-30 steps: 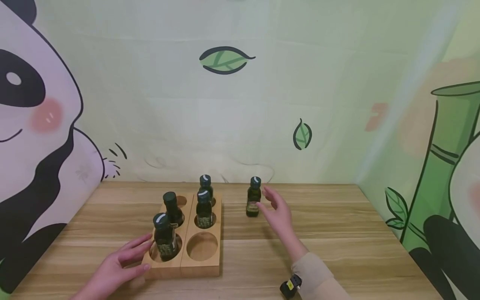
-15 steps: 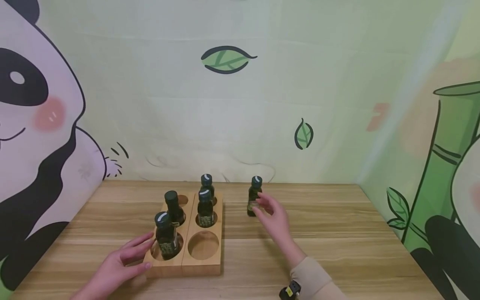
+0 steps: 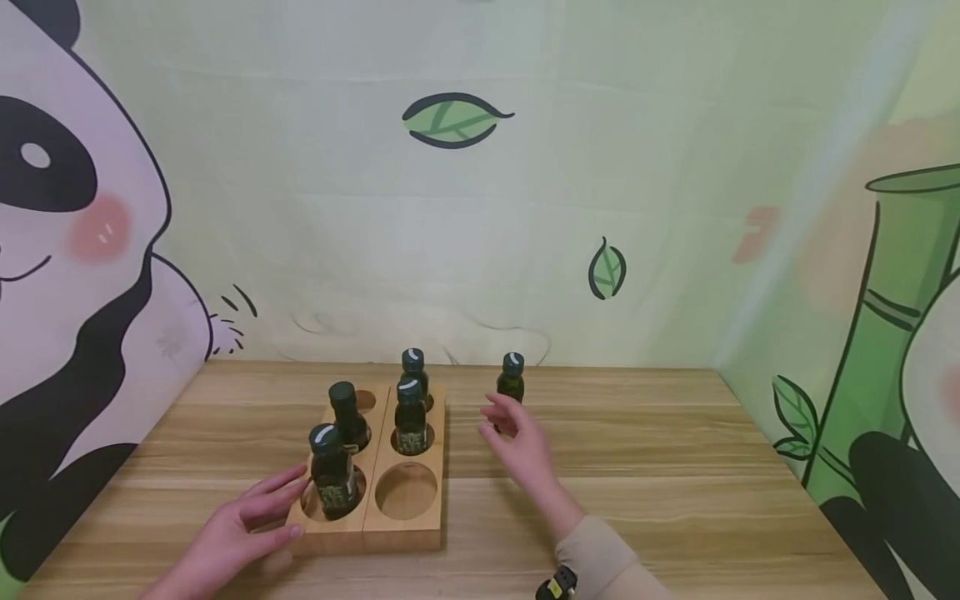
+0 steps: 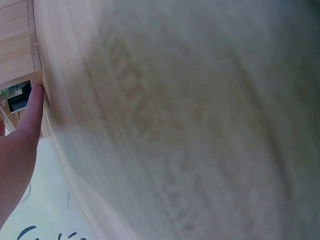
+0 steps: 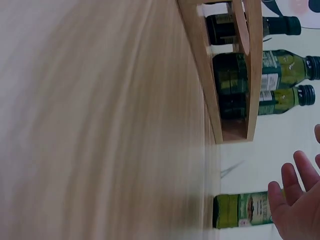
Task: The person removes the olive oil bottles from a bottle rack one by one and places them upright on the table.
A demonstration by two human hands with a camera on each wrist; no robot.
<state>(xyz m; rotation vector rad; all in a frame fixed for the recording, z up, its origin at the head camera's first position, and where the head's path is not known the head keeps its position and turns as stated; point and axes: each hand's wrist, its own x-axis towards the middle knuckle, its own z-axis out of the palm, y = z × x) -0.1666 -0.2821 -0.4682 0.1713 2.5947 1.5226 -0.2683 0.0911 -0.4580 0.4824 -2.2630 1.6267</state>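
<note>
A wooden rack (image 3: pixel 403 537) with round holes sits left of the middle of the table and holds several dark green glass bottles, among them one bottle (image 3: pixel 334 479) in its near left hole. My left hand (image 3: pixel 243 525) rests at the rack's near left corner, thumb at the front and fingers along the side. In the left wrist view a straight finger (image 4: pixel 32 112) touches the wood. One capped bottle (image 3: pixel 511 383) stands upright on the table right of the rack. Before it hovers my right hand (image 3: pixel 521 442), fingers loosely bent, holding nothing; it hides the bottle's lower part.
The near right hole (image 3: pixel 407 492) and far left hole (image 3: pixel 363 401) of the rack hold no bottle. Behind the wooden table (image 3: pixel 660 500) hangs a pale green cloth (image 3: pixel 337 250) printed with pandas, leaves and bamboo.
My right hand has moved left from the right side of the standing bottle to in front of it. My left hand stays at the rack, and the bottles have not visibly moved.
</note>
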